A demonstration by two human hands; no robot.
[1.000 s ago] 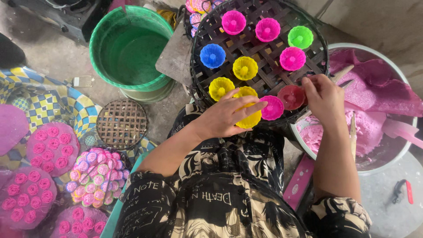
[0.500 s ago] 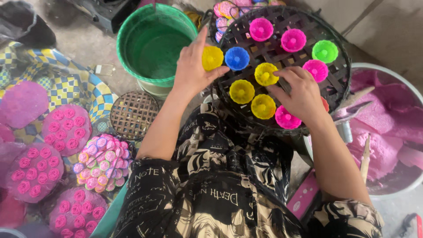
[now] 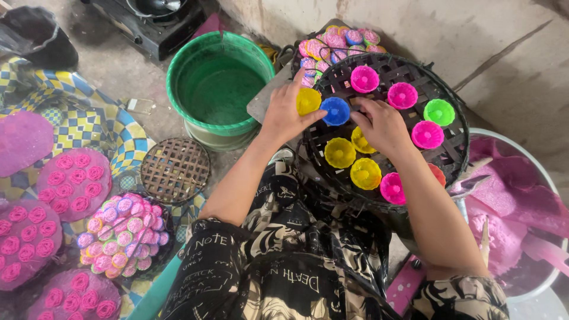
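A round black woven tray point(image 3: 441, 155) holds several small fluted cups in pink, yellow, blue and green. My left hand point(image 3: 283, 116) grips a yellow cup point(image 3: 308, 101) at the tray's left rim. Right beside it sits a blue cup point(image 3: 335, 110). My right hand point(image 3: 380, 124) rests on the tray's middle, fingertips touching the blue cup and covering part of another yellow cup point(image 3: 359, 141). Two more yellow cups point(image 3: 339, 152) lie just below my right hand.
A green bucket point(image 3: 220, 89) with water stands left of the tray. A white basin point(image 3: 521, 213) of pink dough is at the right. Trays of pink moulded cakes point(image 3: 68, 181) and a bowl of coloured cups point(image 3: 121, 234) lie at the left, by a small woven disc point(image 3: 175, 170).
My left hand carried a yellow cup from the tray's lower part up to its left rim. My right hand moved from the right edge to the middle, next to the blue cup.
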